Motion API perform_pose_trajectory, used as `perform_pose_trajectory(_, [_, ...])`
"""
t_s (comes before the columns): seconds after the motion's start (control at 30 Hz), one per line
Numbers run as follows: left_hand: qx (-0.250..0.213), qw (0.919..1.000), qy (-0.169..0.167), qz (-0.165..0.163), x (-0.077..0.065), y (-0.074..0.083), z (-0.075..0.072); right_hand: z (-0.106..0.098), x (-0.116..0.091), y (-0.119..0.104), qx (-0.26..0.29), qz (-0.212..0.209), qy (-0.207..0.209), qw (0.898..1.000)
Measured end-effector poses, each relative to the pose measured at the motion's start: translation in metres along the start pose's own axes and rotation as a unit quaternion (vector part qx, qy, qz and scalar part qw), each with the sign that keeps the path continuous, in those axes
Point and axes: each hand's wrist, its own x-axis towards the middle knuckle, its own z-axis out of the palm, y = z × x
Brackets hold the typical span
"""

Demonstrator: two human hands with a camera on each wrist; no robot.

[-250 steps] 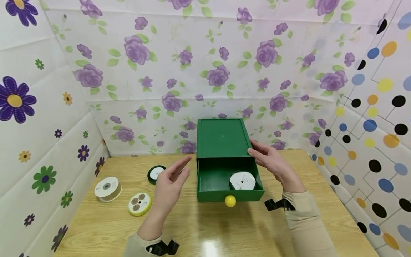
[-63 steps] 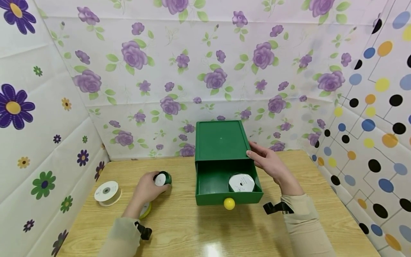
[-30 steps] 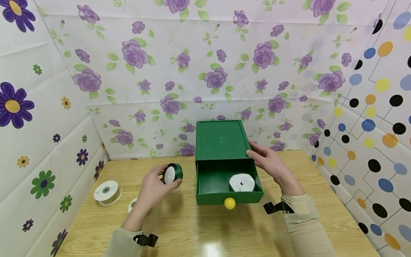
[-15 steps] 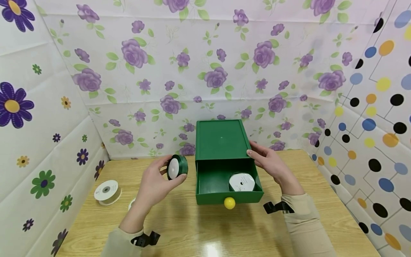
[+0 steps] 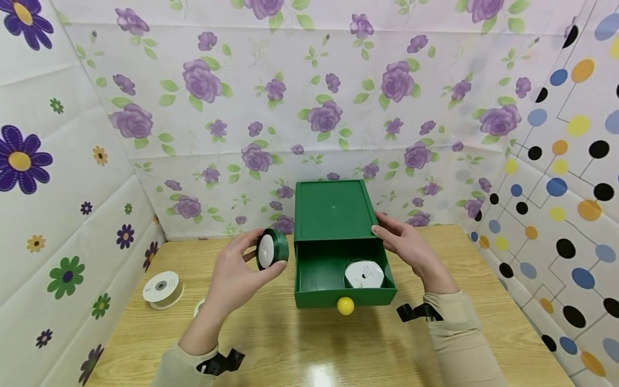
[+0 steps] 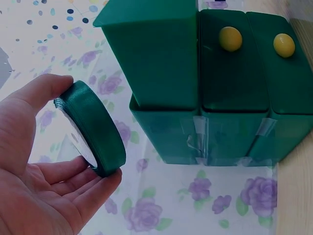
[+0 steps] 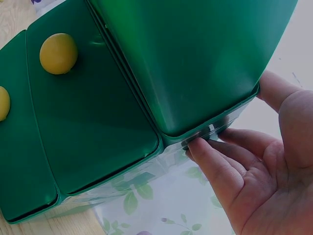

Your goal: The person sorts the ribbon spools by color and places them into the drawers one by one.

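Note:
My left hand [image 5: 237,282] holds a spool of dark green ribbon [image 5: 278,249] on its side, thumb on one edge and fingertips on the other. The spool is raised left of a green drawer cabinet [image 5: 333,209]; in the left wrist view the ribbon [image 6: 98,129] faces the cabinet's side. The top drawer [image 5: 314,300], with a yellow knob [image 5: 345,306], is pulled out. A white-faced ribbon spool [image 5: 364,275] lies at its right. My right hand [image 5: 411,250] rests against the cabinet's right side, thumb near the top front corner, fingers along the side wall [image 7: 161,169].
A white spool [image 5: 162,287] of pale ribbon lies at the table's left. Another spool [image 5: 199,306] shows only its edge behind my left forearm. Beneath the pulled-out drawer, two closed drawers with yellow knobs [image 6: 230,39] appear in the left wrist view. Patterned cloth [image 5: 261,107] surrounds the table.
My left hand took the green ribbon spool off the table, lifted it and carried it right, tipping it on its side, close to the drawer. My right hand stays at the cabinet.

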Motion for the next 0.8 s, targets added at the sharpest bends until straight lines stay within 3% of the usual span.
perform_pose_trajectory(0.27, [-0.01,0.9999,-0.004,0.005,0.001,0.007,0.005,0.0,-0.001,0.001,-0.001,0.003,-0.001,1.0])
perform_pose_trajectory(0.4, [-0.009,0.9996,-0.008,0.023,0.001,0.014,0.01,0.0,-0.001,0.001,0.001,-0.001,-0.002,1.0])
perform_pose_trajectory(0.8, [-0.028,0.997,-0.046,0.055,0.002,0.03,0.032,0.0,0.0,0.0,0.007,-0.001,-0.006,1.0])
